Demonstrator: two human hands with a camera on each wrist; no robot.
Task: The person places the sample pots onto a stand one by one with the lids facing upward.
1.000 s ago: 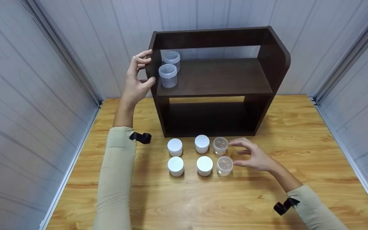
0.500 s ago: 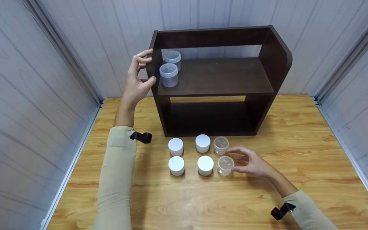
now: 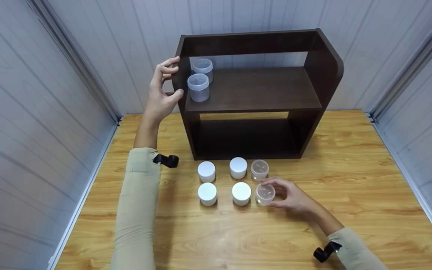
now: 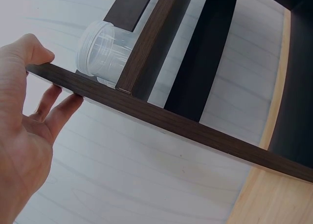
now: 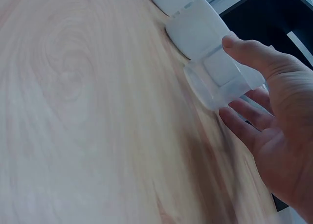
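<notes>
A wooden table (image 3: 351,157) stood between pale panelled walls. The right hand (image 3: 293,197) curled thumb and fingers around a clear jar (image 3: 264,194), upright at the near right corner of a six-jar block, directly left of the palm. The left hand (image 3: 161,93), far off, gripped the side panel of the dark shelf (image 3: 257,90), beside two clear jars (image 3: 198,87). The wrist view blurred the contact; whether the jar had left the table could not be told.
</notes>
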